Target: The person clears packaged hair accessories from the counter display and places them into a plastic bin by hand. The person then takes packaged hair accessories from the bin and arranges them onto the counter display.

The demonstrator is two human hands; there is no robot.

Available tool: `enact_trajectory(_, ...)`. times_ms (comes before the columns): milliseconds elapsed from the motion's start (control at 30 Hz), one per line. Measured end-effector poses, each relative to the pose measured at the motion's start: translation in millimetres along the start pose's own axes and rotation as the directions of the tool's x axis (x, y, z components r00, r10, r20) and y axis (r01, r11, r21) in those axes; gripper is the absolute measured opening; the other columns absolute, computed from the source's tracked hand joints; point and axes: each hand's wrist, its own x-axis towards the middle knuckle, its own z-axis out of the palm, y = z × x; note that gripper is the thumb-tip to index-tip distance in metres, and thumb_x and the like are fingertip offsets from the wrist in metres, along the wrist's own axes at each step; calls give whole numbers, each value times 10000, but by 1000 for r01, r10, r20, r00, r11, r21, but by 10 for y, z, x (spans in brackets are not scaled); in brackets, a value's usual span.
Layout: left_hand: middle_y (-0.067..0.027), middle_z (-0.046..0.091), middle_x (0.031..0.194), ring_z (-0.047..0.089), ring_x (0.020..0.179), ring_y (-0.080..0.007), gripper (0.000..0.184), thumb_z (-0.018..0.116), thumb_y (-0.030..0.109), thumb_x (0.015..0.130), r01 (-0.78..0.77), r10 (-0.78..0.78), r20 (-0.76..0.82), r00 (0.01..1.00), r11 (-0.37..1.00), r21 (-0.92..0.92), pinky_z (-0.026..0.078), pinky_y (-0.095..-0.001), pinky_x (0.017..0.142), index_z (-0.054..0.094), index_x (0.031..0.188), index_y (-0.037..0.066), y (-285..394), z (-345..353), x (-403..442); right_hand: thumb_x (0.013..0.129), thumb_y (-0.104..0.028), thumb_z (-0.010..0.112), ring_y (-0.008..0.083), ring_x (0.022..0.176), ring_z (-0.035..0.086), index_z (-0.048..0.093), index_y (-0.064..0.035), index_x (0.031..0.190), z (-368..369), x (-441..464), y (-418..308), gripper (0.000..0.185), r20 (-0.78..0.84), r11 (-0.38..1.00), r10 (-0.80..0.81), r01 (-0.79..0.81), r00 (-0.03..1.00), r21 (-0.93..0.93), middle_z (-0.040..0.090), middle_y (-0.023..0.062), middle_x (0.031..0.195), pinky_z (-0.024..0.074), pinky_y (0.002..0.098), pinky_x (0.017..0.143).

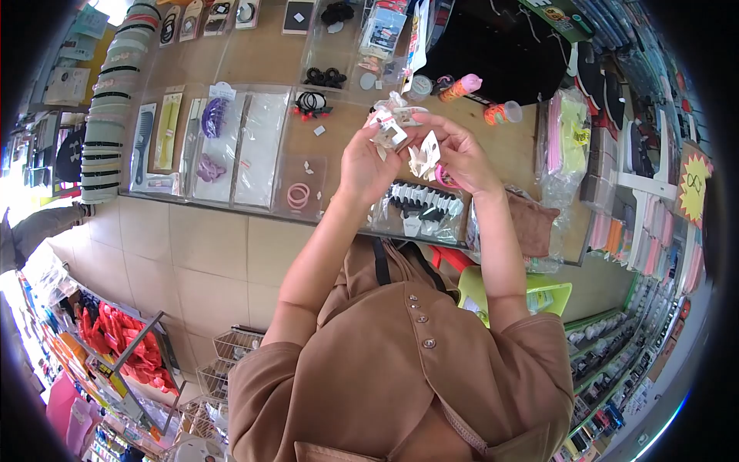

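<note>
Above the counter's near edge, my left hand (363, 163) is closed around a bunch of small white pieces (391, 132) with dark print or markings; they look like little cards or tags, but the exact kind is unclear. Close beside it, my right hand (466, 158) pinches another white piece (425, 158) with a dark spot on it. A bright pink ring (445, 176) shows just under the right fingers; whether it is held, I cannot tell. Below the hands, a tray compartment holds black and white hair accessories (422, 202) in clear wrapping.
Clear trays on the counter (265, 58) hold combs (143, 135), a purple hair claw (216, 117), pink hair rings (298, 195) and black hair ties (311, 103). Orange-pink bottles (462, 88) stand right of my hands. A brown cloth pouch (531, 223) and lime-green bin (550, 296) are nearby.
</note>
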Motion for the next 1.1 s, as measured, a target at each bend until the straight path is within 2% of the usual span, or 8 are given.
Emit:
enact_trajectory(233, -138, 452, 1240, 487, 1081, -257, 473, 404, 239, 811, 49, -39, 66, 997, 988, -150, 346, -406, 939, 406, 1229, 18, 8, -63, -55, 836, -151, 588, 140, 950, 561, 478, 0, 1172, 53, -55, -69, 385, 27, 999, -17, 18, 999, -42, 576, 110, 1072, 463, 273, 813)
enact_trajectory(400, -133, 411, 1293, 410, 1174, -273, 508, 397, 243, 809, 61, -27, 160, 987, 975, -214, 300, -439, 986, 375, 1265, 21, 24, -146, -77, 826, -88, 582, 151, 980, 552, 496, 8, 1120, 86, -66, -98, 321, -70, 995, -74, 68, 995, -76, 568, 97, 1047, 455, 267, 826)
enact_trajectory(533, -141, 369, 1327, 365, 1216, -290, 515, 389, 242, 811, 56, -15, 151, 988, 961, -270, 270, -452, 1014, 361, 1277, 26, 42, -140, -107, 821, -52, 570, 147, 981, 549, 496, 8, 1119, 145, -45, -143, 312, -87, 997, -57, 52, 995, -59, 567, 91, 1031, 450, 262, 829)
enact_trajectory(733, -146, 298, 1377, 288, 1269, -306, 557, 416, 207, 783, 89, 15, 272, 962, 927, -364, 200, -456, 1062, 322, 1303, 31, 104, -52, -150, 820, -35, 562, 131, 946, 555, 498, 7, 1118, 175, -6, -164, 308, -95, 993, -92, 85, 991, -80, 569, 88, 1027, 451, 264, 822)
enact_trajectory(833, -147, 282, 1386, 260, 1282, -311, 602, 436, 174, 748, 87, 33, 301, 953, 921, -379, 174, -448, 1077, 300, 1317, 28, 126, 32, -175, 819, -41, 563, 127, 937, 557, 499, 1, 1119, 153, -8, -169, 310, -110, 994, -106, 105, 988, -7, 572, 77, 1020, 452, 264, 817)
enact_trajectory(900, -146, 267, 1394, 242, 1288, -318, 630, 440, 154, 727, 50, 36, 236, 971, 936, -348, 152, -446, 1086, 288, 1325, 24, 136, 106, -206, 819, -48, 564, 123, 935, 557, 502, -2, 1116, 141, -13, -165, 306, -153, 984, -73, 96, 985, 149, 575, 70, 1014, 447, 257, 813)
enact_trajectory(1033, -147, 262, 1398, 237, 1290, -320, 638, 449, 155, 725, 36, 55, 246, 968, 936, -350, 157, -443, 1084, 287, 1329, 26, 156, 153, -225, 813, -46, 566, 122, 936, 555, 504, -2, 1112, 135, -5, -142, 309, -159, 975, -89, 119, 983, 189, 577, 70, 1008, 443, 254, 816)
enact_trajectory(1100, -144, 268, 1396, 244, 1286, -321, 613, 455, 196, 763, 43, 56, 257, 965, 930, -364, 160, -448, 1078, 291, 1334, 43, 159, 108, -207, 806, -13, 549, 116, 932, 555, 502, 4, 1102, 155, -4, -148, 301, -161, 988, -85, 104, 983, 113, 572, 70, 1014, 447, 255, 814)
